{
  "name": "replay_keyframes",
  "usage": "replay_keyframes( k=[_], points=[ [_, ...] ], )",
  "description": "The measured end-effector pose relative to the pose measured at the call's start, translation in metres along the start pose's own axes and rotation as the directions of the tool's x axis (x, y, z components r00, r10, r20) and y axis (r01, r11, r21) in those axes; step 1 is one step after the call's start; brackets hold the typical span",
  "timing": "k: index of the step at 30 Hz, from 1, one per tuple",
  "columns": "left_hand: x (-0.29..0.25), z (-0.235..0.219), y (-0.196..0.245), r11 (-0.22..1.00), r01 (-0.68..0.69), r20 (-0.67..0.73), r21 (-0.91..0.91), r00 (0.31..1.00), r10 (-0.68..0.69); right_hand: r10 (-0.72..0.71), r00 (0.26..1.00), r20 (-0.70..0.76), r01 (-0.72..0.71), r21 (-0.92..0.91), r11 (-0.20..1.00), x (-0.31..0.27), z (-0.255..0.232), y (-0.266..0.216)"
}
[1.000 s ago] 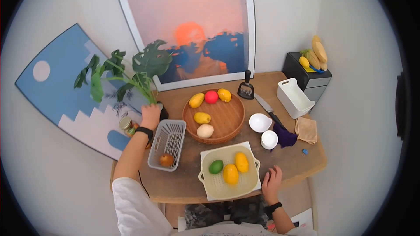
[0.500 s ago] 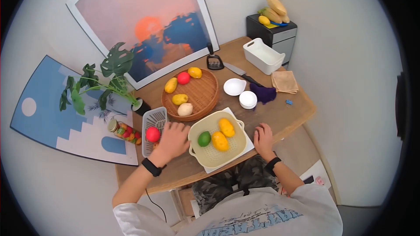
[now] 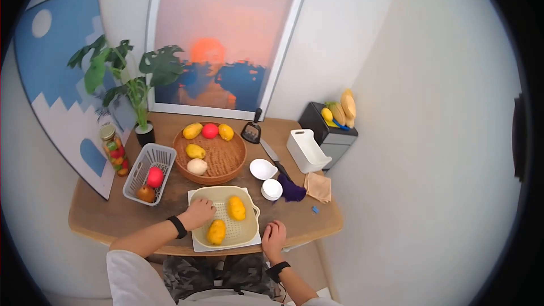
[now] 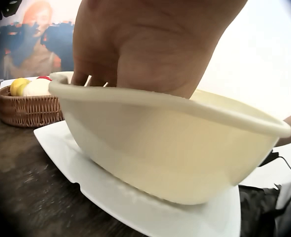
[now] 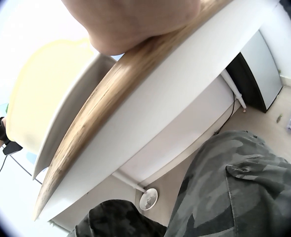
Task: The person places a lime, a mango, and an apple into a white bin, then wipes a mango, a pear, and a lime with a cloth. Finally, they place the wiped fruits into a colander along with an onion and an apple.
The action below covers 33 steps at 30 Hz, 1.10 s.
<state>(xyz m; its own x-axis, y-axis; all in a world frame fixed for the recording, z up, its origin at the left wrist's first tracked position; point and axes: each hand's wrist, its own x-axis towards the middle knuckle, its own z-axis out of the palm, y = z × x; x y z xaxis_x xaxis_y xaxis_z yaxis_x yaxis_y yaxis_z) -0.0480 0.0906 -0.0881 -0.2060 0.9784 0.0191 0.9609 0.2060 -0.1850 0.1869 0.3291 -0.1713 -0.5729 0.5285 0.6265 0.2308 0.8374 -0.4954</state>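
My left hand (image 3: pixel 198 213) reaches down into a beige colander (image 3: pixel 241 232), over its left side. Its fingers go behind the rim in the left wrist view, and I cannot tell whether they grip the green fruit hidden under them. Two yellow mangoes (image 3: pixel 236 208) lie to the right of and below that hand in the colander, which stands on a white board (image 4: pixel 121 197). My right hand (image 3: pixel 274 236) rests at the table's front edge beside the colander, fingers relaxed and holding nothing. Left of the colander, a grey basket (image 3: pixel 154 157) holds a red round fruit (image 3: pixel 155 177) and a brown fruit (image 3: pixel 145 194).
Behind the colander is a round wicker tray (image 3: pixel 221 156) with several fruits. A knife (image 3: pixel 272 152), two white bowls (image 3: pixel 263 169), a purple cloth (image 3: pixel 292 190) and a white bin (image 3: pixel 306 150) lie rightward. A jar (image 3: pixel 115 150) and a potted plant (image 3: pixel 145 134) stand left.
My left hand has gone from behind the grey basket to beside it, then right into the colander. The red fruit has appeared in the grey basket. The green fruit is now out of sight.
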Motion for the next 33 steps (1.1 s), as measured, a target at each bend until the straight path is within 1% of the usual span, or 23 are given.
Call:
replay_keyframes(
  k=[2,4,6,8,9,10,11,12,13,14,17,18,20,22,24,27,30,32,33],
  points=[
    [-0.001,-0.007,0.003,0.991,0.004,-0.038,-0.135,0.999,-0.010,0.019,0.999,0.026,-0.020,0.028,0.999,0.000,0.001,-0.005],
    [-0.004,-0.029,0.002,0.958,0.028,-0.058,-0.284,0.997,-0.047,0.013,0.999,0.034,-0.013,0.008,1.000,-0.003,0.002,-0.003],
    [-0.012,-0.072,-0.009,0.893,0.061,-0.069,-0.446,0.992,-0.102,0.024,0.999,0.035,-0.025,0.011,1.000,-0.002,0.003,-0.003],
    [-0.022,-0.082,-0.033,0.905,0.105,-0.217,-0.412,0.953,-0.210,0.019,0.999,0.038,-0.020,0.024,1.000,-0.003,0.004,-0.003],
    [-0.027,-0.091,-0.048,0.913,0.132,-0.289,-0.386,0.923,-0.255,0.014,0.999,0.040,-0.015,0.023,1.000,-0.003,0.004,-0.003],
    [-0.035,-0.110,-0.061,0.886,0.210,-0.260,-0.413,0.906,-0.335,0.010,0.999,0.043,-0.011,0.019,1.000,-0.003,0.004,-0.002],
    [-0.038,-0.098,-0.078,0.894,0.206,-0.437,-0.397,0.815,-0.382,0.009,0.999,0.045,-0.010,0.018,1.000,-0.003,0.004,-0.002],
    [-0.047,-0.108,-0.088,0.862,0.324,-0.401,-0.389,0.783,-0.475,0.009,0.999,0.048,-0.010,0.017,1.000,-0.003,0.004,-0.002],
    [-0.054,-0.104,-0.100,0.876,0.405,-0.469,-0.261,0.740,-0.482,0.010,0.999,0.053,-0.011,0.016,1.000,-0.004,0.004,-0.003],
    [-0.061,-0.102,-0.104,0.864,0.486,-0.534,-0.131,0.700,-0.475,0.008,0.999,0.052,-0.009,0.022,1.000,-0.006,0.004,-0.001],
    [-0.068,-0.089,-0.083,0.839,0.494,-0.448,-0.230,0.711,-0.542,-0.005,0.999,0.041,0.003,0.037,0.999,-0.005,0.008,0.003],
    [-0.063,-0.086,-0.068,0.845,0.460,-0.441,-0.272,0.721,-0.534,-0.010,0.999,0.038,0.009,0.036,0.999,-0.005,0.009,0.003],
    [-0.051,-0.083,-0.036,0.888,0.328,-0.430,-0.322,0.785,-0.446,-0.017,0.999,0.041,0.016,0.032,0.999,-0.008,0.008,0.003],
    [-0.036,-0.091,0.004,0.905,0.197,-0.354,-0.378,0.872,-0.338,-0.027,0.998,0.054,0.026,0.020,0.999,-0.005,0.006,0.003],
    [-0.017,-0.068,0.041,0.889,0.093,-0.256,-0.449,0.940,-0.227,-0.053,0.997,0.058,0.052,0.013,0.999,-0.005,0.004,0.004],
    [-0.004,-0.044,0.087,0.785,0.085,-0.085,-0.614,0.981,-0.173,-0.076,0.995,0.068,0.076,0.001,0.997,-0.004,0.003,0.004],
    [0.003,-0.002,0.101,0.807,0.120,-0.144,-0.578,0.958,-0.246,-0.077,0.993,0.087,0.077,0.005,0.997,-0.005,0.000,0.002],
    [0.003,0.000,0.095,0.799,0.260,0.005,-0.543,0.952,-0.307,-0.071,0.993,0.099,0.070,0.011,0.997,-0.005,0.002,0.003],
    [0.002,0.002,0.092,0.789,0.330,0.083,-0.518,0.937,-0.338,-0.076,0.992,0.096,0.076,0.008,0.997,-0.006,0.002,0.004]
  ],
)
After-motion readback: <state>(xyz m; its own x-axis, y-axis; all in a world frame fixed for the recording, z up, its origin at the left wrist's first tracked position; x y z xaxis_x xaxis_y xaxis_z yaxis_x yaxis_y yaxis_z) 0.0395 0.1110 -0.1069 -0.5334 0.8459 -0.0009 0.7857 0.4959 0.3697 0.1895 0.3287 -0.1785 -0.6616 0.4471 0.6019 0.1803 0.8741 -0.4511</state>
